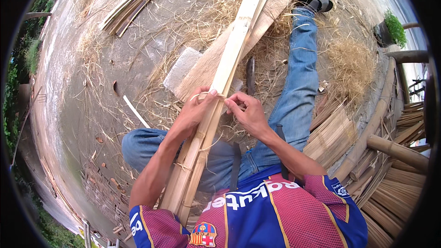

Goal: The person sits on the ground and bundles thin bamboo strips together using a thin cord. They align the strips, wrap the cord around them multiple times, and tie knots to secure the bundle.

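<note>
A long bundle of pale split bamboo strips [236, 34] runs from my left side, across my lap, to the far top of the view. Around its middle goes a thin bamboo tie [216, 95]. My left hand [195, 110] is closed at the bundle's left side, its thumb pressing the tie against the strips. On the other side, my right hand [250, 114] pinches an end of the same tie between thumb and fingers. Nearer to me, another thin tie [184, 167] encircles the bundle.
Beneath the bundle, a wooden board [202, 71] leans over a pale block [181, 69]. A dark, narrow piece [250, 76] stands beside it. Curly shavings [351, 66] litter the ground. Split strips lie stacked at far left [138, 0] and right [333, 133], near bamboo poles [397, 151].
</note>
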The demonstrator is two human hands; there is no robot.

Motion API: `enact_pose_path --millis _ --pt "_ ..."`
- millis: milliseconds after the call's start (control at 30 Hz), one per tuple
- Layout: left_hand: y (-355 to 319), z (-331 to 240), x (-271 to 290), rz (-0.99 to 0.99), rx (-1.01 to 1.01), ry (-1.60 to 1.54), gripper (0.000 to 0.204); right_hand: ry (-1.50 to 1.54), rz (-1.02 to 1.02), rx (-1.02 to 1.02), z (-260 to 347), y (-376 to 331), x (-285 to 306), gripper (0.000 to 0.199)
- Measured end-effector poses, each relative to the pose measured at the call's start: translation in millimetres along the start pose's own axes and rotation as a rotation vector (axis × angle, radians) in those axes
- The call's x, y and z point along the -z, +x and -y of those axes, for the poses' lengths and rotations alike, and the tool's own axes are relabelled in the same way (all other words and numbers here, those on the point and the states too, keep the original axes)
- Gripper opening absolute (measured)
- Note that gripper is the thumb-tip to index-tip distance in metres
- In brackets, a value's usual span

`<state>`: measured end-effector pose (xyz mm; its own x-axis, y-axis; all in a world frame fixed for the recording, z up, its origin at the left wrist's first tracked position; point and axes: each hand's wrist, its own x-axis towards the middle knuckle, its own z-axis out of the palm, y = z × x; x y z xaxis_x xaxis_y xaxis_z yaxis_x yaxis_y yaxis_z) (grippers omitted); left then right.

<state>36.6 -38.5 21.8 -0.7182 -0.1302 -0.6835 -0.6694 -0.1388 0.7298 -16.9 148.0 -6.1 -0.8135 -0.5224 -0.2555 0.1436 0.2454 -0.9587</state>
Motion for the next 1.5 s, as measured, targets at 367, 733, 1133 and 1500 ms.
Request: enact_pose_path --millis 367,733,1133,1500 --pt "17.4 5.7 7.4 0.123 0.043 -0.069 0.057 -0.369 0.299 0.209 23.8 40.2 47.4 0.019" --pt "12.2 1.7 1.0 0.076 0.148 -0.226 0.052 -0.045 0.094 0.153 5.1 54.5 29.4 0.019" --pt "-3.1 -21.0 11.9 -0.027 -0.32 0.147 0.039 0.042 -0.213 0.067 -16.8 19.8 -8.1 0.016" --pt "8.5 -33.7 24.2 0.031 -0.7 0.695 0.028 -0.051 -0.304 0.332 -14.0 -4.0 -26.7 0.015"
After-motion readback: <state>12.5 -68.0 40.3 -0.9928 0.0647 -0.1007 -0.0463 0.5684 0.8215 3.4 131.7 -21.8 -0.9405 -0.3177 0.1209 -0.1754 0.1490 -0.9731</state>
